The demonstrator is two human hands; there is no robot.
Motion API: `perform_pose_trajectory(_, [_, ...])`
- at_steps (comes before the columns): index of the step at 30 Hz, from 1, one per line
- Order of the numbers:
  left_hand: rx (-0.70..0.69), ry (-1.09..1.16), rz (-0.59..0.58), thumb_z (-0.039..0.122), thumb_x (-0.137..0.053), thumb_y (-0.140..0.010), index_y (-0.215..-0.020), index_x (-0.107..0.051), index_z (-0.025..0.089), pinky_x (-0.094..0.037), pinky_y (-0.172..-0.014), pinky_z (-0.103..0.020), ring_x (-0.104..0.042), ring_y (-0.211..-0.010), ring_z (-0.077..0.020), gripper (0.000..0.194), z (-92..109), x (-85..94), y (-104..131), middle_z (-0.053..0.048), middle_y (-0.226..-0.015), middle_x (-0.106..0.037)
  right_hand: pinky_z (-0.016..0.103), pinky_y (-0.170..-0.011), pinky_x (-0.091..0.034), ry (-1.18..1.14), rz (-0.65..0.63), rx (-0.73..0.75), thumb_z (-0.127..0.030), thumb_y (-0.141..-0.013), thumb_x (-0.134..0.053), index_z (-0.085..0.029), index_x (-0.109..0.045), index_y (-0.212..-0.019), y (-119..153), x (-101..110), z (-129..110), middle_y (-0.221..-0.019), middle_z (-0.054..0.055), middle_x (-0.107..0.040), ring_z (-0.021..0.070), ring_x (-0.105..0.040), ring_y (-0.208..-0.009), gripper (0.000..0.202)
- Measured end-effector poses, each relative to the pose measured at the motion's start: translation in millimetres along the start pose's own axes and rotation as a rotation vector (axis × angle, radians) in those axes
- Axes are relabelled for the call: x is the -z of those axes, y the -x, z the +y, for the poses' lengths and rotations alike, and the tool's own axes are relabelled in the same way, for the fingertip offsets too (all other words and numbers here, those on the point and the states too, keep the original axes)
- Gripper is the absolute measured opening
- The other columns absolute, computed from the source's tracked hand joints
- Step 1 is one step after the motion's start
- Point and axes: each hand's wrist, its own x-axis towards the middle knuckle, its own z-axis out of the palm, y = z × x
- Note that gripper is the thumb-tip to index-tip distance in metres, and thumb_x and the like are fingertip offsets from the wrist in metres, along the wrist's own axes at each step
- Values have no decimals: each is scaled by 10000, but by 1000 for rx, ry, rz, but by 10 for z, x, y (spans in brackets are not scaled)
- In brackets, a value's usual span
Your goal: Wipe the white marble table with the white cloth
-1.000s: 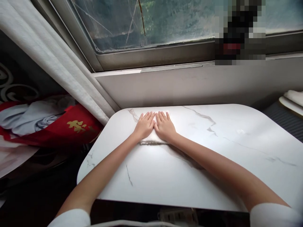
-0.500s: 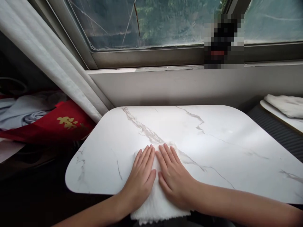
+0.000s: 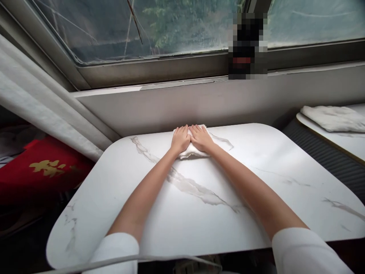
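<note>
A white cloth [image 3: 191, 152] lies at the far edge of the white, marble-patterned tabletop [image 3: 182, 224]. My left hand [image 3: 180, 139] presses flat on the cloth's left part, fingers stretched toward the wall. Beside it, my right hand [image 3: 200, 137] rests flat on the same cloth, thumbs close together. Both arms reach straight out over the table. Part of the cloth is covered by the hands.
Beyond the table are a pale wall [image 3: 159, 106] and a window [image 3: 176, 26]. To the right, another folded cloth [image 3: 336, 117] lies on a second white surface. A curtain [image 3: 54, 102] and a red item with gold marking [image 3: 17, 171] are at left. A pale cord [image 3: 159, 258] crosses the near edge.
Both hands have slid forward with the cloth, from the table's near edge to its far edge by the wall. The view has shifted a little, and white sleeves now show.
</note>
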Motion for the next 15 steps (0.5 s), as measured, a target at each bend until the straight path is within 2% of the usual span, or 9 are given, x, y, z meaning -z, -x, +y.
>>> perform_pose_trajectory(3, [-11, 4, 18, 169, -263, -874, -1360, -369, 14, -174, -1113, -364, -355, -1299, -205, 521, 206, -82, -173, -128, -1402, -421, 417, -1108, -121, 18, 34, -29, -244, -919, -259, -62, -276, -1428, 19, 10, 240, -1488, 132, -277, 245, -211, -1370, 540])
perform_pose_trajectory(7, [-61, 28, 12, 176, -266, -888, -1356, -388, 42, -162, -1119, -361, -334, -1312, -191, 502, 404, -98, -66, -102, -1415, -410, 435, -1102, -133, 33, 72, -59, -245, -916, -265, -72, -289, -1424, 260, 22, 316, -1485, 139, -280, 254, -212, -1370, 536])
perform_pose_trajectory(11, [0, 52, 53, 217, -207, -938, -1343, -419, 72, -150, -1127, -370, -329, -1317, -189, 480, 664, -46, 353, -90, -1405, -426, 456, -1103, -145, 42, 67, 27, -262, -929, -240, -73, -305, -1416, 685, 81, 299, -1482, 138, -284, 256, -214, -1370, 527])
perform_pose_trajectory(15, [7, 90, 6, 303, -135, -974, -1384, -351, 77, -131, -1138, -408, -236, -1364, -198, 516, 1002, 64, 972, -99, -1455, -341, 463, -1117, -142, 25, 46, 153, -301, -950, -222, -59, -282, -1423, 1328, 187, 241, -1488, 142, -264, 247, -167, -1384, 535])
